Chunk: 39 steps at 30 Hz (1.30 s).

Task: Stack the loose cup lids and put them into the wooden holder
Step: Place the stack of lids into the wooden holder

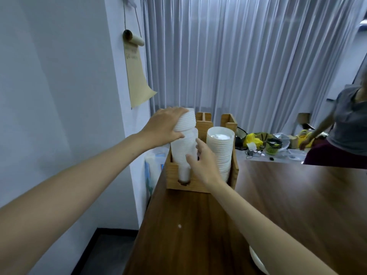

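The wooden holder (198, 187) is set at the far left end of the tabletop (288, 195), close to its left edge. 2 front compartments are filled: a narrower column of white lids (182, 151) in the left one, seen also through a slot in the front wall, and a wider stack of lids (219, 149) in the right one. A short tilted stack of cup lids (186, 120) is gripped by the left hand (164, 126), fingers curled round it, at the top of the left column. The right hand (204, 163) is laid against that column with fingers straight. What the rear compartments hold is hidden. A white object (258, 262) is cut off at the bottom edge. Bare tabletop lies before and right of the holder.
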Each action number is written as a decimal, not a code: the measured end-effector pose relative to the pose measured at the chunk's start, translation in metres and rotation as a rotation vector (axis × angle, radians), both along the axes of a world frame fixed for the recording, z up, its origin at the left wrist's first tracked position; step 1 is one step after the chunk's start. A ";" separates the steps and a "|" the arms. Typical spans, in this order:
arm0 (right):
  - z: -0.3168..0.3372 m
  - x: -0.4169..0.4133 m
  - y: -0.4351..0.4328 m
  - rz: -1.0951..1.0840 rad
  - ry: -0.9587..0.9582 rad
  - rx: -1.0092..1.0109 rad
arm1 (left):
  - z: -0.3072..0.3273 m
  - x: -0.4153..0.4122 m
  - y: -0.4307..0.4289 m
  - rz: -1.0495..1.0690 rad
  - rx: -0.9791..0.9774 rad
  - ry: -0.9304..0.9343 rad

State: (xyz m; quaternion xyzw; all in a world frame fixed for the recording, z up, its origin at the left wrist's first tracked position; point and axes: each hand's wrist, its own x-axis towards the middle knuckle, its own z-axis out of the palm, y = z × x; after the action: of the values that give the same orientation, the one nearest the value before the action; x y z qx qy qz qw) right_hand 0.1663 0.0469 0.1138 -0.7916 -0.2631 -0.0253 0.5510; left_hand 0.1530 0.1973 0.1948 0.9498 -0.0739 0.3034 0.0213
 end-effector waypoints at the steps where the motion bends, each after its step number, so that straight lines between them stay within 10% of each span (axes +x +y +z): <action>1: -0.002 0.002 0.000 -0.014 -0.019 -0.030 | 0.000 0.005 0.000 0.010 -0.008 0.011; 39: -0.019 0.029 0.019 0.039 -0.008 -0.156 | -0.022 0.038 -0.003 0.055 0.032 0.184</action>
State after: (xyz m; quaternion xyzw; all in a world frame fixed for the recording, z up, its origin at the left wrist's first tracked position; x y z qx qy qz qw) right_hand 0.1950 0.0657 0.0944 -0.8268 -0.2819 0.0028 0.4867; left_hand 0.1909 0.1947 0.1726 0.9755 -0.0505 0.2139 0.0046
